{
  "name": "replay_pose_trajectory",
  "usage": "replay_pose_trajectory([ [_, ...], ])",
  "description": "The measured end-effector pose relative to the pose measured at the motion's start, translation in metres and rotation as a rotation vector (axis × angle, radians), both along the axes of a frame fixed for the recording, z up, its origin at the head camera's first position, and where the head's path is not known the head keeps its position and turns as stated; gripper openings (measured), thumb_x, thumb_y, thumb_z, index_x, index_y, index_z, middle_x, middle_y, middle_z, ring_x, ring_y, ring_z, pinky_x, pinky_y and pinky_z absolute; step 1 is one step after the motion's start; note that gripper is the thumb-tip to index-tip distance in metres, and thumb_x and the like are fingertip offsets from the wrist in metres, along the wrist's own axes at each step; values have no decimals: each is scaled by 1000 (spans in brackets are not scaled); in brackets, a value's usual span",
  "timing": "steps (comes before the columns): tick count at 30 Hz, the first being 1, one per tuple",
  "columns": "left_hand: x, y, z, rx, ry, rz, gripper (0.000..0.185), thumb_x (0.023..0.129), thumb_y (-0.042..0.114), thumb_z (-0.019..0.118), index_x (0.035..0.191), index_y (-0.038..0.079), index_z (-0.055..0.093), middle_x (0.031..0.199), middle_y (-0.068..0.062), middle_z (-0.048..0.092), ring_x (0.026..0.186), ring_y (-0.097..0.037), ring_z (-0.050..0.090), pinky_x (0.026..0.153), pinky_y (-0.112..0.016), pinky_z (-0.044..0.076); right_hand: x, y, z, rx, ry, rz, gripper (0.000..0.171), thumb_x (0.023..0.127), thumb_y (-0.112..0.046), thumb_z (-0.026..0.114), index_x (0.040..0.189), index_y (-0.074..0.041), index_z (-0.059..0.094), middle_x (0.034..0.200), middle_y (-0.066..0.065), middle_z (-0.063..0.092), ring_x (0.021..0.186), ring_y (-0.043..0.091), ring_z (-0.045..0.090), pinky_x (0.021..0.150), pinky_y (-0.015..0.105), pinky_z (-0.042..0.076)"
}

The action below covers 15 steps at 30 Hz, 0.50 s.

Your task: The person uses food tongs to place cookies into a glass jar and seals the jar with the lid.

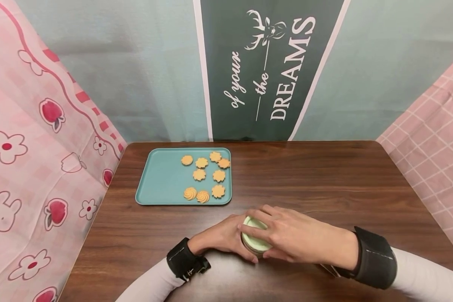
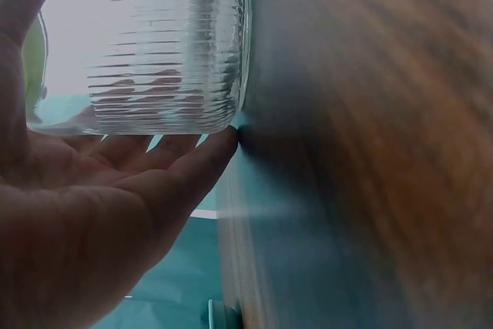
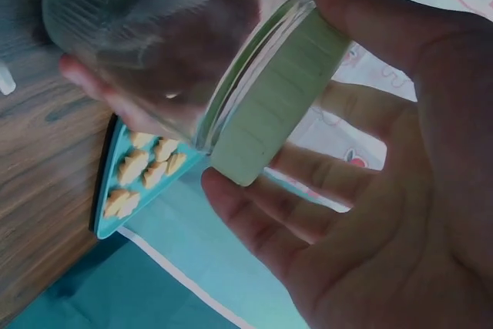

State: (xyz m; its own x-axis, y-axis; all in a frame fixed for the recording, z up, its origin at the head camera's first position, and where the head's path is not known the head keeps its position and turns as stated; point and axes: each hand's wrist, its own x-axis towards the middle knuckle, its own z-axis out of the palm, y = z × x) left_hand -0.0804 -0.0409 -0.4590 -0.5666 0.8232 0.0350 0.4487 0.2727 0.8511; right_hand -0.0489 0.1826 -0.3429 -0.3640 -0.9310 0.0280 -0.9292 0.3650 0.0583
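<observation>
A clear ribbed glass jar [image 2: 166, 52] stands upright near the table's front, its base on or just above the wood; I cannot tell which. Its pale green lid [image 3: 281, 98] sits on the mouth. My left hand [image 1: 226, 235] curls round the glass side of the jar. From the right, my right hand [image 1: 298, 233] grips the lid's rim, thumb on one side and fingers on the other. In the head view these fingers partly cover the lid, and the hands hide most of the glass.
A teal tray [image 1: 162, 178] lies at the back left of the brown wooden table [image 1: 317, 176]. On its right half are several golden cookies [image 1: 199, 175]. Patterned cloth hangs behind and along both sides. Both wrists wear black straps [image 1: 375, 258].
</observation>
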Motion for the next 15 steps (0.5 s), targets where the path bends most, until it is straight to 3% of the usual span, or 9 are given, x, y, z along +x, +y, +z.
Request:
replay_pose_trajectory([
  [9,0,0,1,-19,-33,-6,84,72,33,100,142,19,54,124,9,67,106,4,62,92,-16,53,-6,0,4,25,-38,52,78,85,-42,89,151,-21,53,143,6,55,123,23,59,94,36,60],
  [15,-1,1,1,-32,-7,-13,82,71,34,100,139,19,56,122,10,67,105,4,62,91,-15,52,-8,2,6,26,-81,66,81,85,-38,90,154,-22,51,146,4,53,128,22,57,95,37,60],
])
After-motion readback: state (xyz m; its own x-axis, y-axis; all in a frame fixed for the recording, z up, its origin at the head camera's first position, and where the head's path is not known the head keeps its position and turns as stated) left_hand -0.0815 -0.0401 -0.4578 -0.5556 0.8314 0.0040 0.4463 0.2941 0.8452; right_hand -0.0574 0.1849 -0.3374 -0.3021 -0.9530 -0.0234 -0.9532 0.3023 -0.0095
